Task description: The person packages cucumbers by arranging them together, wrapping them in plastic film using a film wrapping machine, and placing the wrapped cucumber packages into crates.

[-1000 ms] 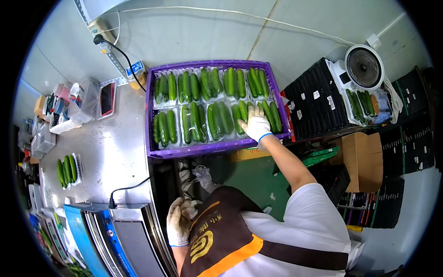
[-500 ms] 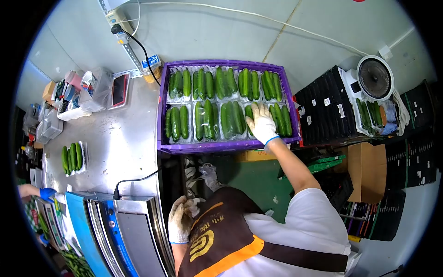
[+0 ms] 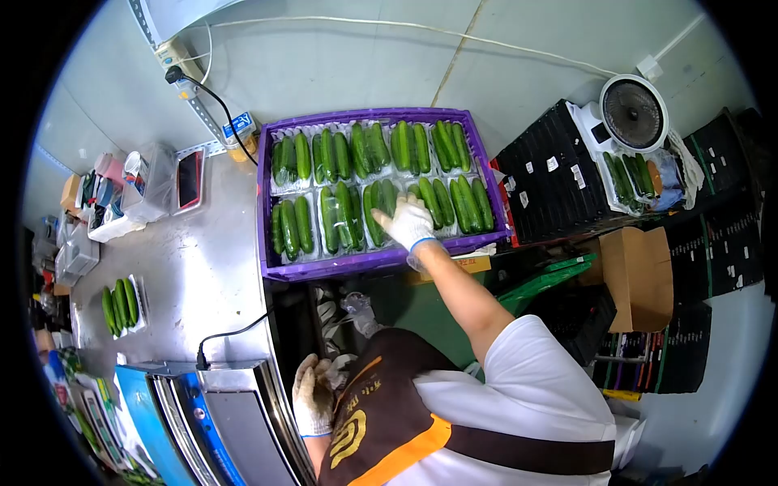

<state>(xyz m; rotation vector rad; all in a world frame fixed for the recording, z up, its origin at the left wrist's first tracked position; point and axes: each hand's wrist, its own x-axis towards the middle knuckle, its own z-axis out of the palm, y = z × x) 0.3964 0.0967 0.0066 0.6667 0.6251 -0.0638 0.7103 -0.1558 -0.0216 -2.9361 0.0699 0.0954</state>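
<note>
A purple crate [image 3: 348, 265] holds two rows of wrapped trays of cucumbers [image 3: 333, 154]. My right hand [image 3: 408, 222], in a white glove, rests with fingers spread on the front row, between the third and fourth trays from the left; it grips nothing. Low beside the apron, my left hand [image 3: 313, 396], also gloved, is held near the steel table's edge with its fingers partly curled. Whether it holds anything cannot be made out. One tray of cucumbers [image 3: 121, 306] lies on the steel table [image 3: 203, 267] at the left.
A blue and steel machine [image 3: 219, 421] with a black cable stands at the front left. Plastic bins [image 3: 150, 193] and a red-edged device [image 3: 189, 179] are on the table. Right of the crate are stacked black crates [image 3: 547, 174], a round fan [image 3: 634, 113] and a cardboard box [image 3: 639, 279].
My right hand has moved left along the front row, off the fourth and fifth trays. My left hand stays low by the apron. The other person's arm at the left edge is gone from view.
</note>
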